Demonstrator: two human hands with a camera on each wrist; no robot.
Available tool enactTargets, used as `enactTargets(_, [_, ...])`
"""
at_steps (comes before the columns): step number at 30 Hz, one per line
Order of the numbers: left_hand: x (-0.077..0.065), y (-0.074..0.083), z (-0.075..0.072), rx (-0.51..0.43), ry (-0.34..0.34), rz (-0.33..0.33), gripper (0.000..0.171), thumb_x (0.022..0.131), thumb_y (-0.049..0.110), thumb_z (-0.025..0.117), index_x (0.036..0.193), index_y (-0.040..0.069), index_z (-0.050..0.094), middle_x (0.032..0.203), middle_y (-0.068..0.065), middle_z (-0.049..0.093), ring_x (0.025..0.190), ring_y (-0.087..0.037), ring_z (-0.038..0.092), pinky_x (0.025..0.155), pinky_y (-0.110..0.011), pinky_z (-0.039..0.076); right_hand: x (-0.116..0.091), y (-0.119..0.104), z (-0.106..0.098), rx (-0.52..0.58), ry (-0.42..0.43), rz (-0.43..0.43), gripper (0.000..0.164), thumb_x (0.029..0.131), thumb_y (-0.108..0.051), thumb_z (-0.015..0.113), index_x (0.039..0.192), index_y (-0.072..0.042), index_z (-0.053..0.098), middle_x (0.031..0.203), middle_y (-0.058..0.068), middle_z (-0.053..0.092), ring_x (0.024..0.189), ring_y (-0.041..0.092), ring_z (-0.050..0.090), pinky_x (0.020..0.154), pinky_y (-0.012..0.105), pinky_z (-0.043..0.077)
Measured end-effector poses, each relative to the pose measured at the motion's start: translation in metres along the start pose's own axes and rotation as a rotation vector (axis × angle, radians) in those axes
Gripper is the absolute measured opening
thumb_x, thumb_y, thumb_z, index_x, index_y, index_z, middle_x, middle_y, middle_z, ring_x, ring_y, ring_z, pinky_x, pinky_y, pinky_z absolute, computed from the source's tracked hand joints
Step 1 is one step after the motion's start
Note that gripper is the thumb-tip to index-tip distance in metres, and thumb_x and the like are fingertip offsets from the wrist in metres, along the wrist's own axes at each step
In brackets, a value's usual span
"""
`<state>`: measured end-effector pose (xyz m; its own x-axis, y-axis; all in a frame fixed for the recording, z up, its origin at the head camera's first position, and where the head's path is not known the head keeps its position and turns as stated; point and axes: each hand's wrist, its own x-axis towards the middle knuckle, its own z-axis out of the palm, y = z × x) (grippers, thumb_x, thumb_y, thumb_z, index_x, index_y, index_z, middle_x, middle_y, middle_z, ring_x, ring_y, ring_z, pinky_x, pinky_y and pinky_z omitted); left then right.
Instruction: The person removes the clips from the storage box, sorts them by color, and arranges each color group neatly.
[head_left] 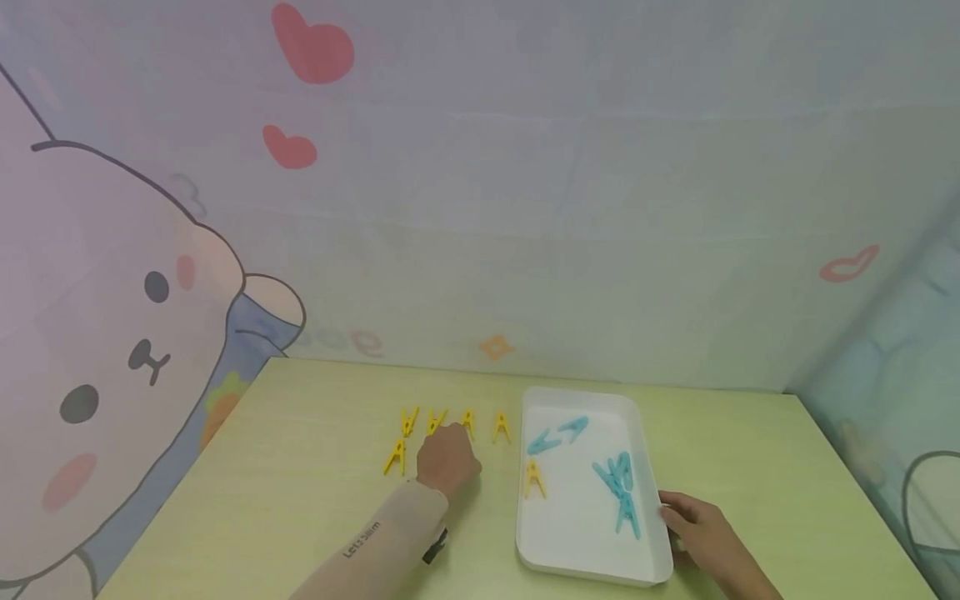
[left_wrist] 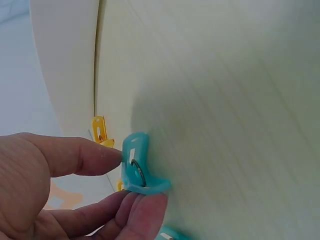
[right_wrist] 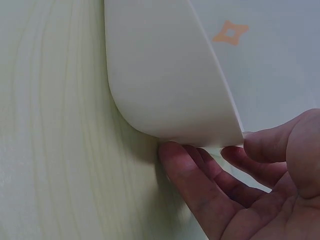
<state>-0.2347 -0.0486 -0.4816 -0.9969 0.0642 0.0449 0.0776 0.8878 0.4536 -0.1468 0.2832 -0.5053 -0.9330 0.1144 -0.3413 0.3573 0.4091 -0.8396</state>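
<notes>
In the left wrist view, the thumb and fingers of my left hand pinch a teal clothespin just above the table. Part of a second teal clothespin shows below those fingers. From the head, my left hand hides the clothespin it holds. My right hand grips the right edge of a white tray, thumb at the rim and fingers against the outer wall. Inside the tray lie several teal clothespins and one yellow clothespin by its left wall.
Several yellow clothespins lie on the light wooden table beyond and left of my left hand, left of the tray. Behind the table hangs a printed cloth with hearts and a cartoon animal.
</notes>
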Motion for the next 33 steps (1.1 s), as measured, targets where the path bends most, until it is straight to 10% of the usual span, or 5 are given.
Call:
enactTargets(19, [0.003,0.013,-0.010,-0.012,-0.031,-0.015,0.033,0.072,0.000,0.060,0.054,0.013,0.036,0.049,0.005,0.029,0.044,-0.011,0.028,0.040,-0.026,0.022,-0.003,0.002,-0.001,0.025,-0.011,-0.043,0.044,0.103,-0.014,0.050,0.137,0.014,0.045,0.128,0.030,0.057,0.102,0.032,0.065,0.072,0.044,0.058])
enactTargets(33, [0.001,0.056,-0.004,-0.256,-0.054,0.080,0.023,0.065,-0.001,0.052,0.066,0.012,0.033,0.057,0.004,0.024,0.049,-0.011,0.018,0.043,-0.027,0.016,-0.003,0.002,0.000,0.003,0.009,-0.039,0.044,0.103,-0.015,0.051,0.136,0.013,0.048,0.128,0.029,0.058,0.100,0.029,0.064,0.070,0.041,0.058])
